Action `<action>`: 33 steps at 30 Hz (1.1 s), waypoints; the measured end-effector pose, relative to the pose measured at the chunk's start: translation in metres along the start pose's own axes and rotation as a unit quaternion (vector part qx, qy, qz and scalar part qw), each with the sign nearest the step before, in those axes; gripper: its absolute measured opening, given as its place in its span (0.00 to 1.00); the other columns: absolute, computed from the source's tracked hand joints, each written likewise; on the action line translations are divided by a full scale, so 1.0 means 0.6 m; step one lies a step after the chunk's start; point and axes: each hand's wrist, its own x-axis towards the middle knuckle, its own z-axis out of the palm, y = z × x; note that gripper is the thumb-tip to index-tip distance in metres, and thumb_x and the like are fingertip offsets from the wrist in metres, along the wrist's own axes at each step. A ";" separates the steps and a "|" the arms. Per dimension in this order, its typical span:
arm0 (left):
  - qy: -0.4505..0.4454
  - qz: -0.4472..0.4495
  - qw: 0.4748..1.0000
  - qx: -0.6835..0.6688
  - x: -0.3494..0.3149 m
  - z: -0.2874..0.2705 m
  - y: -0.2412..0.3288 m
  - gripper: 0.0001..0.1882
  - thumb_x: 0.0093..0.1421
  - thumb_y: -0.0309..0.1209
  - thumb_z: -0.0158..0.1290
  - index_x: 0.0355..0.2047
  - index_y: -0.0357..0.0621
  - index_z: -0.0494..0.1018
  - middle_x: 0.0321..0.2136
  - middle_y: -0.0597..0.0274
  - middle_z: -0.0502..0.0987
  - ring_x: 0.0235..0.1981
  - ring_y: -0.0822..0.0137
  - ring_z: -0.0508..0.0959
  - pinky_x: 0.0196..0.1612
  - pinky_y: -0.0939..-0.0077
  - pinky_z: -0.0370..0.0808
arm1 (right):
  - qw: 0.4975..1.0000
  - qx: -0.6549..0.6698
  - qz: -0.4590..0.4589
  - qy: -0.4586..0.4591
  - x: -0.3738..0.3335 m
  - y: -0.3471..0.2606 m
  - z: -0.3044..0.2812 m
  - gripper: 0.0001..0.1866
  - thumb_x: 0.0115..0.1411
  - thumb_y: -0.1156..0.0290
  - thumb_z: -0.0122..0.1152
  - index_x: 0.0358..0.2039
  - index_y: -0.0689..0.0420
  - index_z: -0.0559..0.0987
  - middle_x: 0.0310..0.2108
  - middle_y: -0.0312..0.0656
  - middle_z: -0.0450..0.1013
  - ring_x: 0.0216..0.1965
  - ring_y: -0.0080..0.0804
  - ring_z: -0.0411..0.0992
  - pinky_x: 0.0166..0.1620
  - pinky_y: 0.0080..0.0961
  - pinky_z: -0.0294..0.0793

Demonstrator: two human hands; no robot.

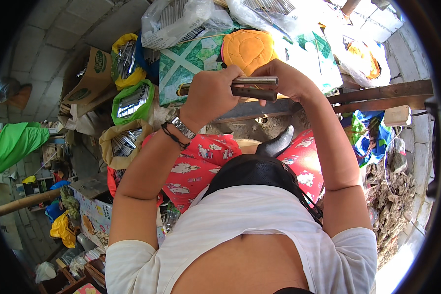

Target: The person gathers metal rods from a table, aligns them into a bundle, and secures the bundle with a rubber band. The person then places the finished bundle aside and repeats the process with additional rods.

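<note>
My left hand [211, 92], a metal watch on its wrist, is closed round a pair of metal tubes [260, 81] lying side by side. One tube is silver and the other darker, and their ends point right. At the left of that fist a small yellowish end shows. My right hand [293, 82] is beside the tubes' right ends, fingers curled in behind them. What those fingers hold is hidden. Just beyond both hands, a quilted orange cloth pad [250, 48] lies on a green-patterned board [174, 68].
Clear plastic bags [169, 24] of thin metal rods lie at the back. On the left stand a yellow bag [132, 78], a green bag [149, 93] and a brown sack [108, 149], all with metal pieces. A wooden beam [382, 95] and a white box [397, 115] are at right.
</note>
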 end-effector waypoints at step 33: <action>0.023 -0.028 0.999 0.019 0.009 -0.003 -0.014 0.13 0.45 0.31 0.62 0.33 0.44 0.78 0.21 0.55 0.78 0.25 0.53 0.80 0.29 0.61 0.75 | 0.901 -0.197 -0.275 0.270 -0.066 -0.054 0.053 0.29 0.42 0.65 0.77 0.46 0.58 0.78 0.34 0.37 0.72 0.37 0.28 0.68 0.40 0.25 0.69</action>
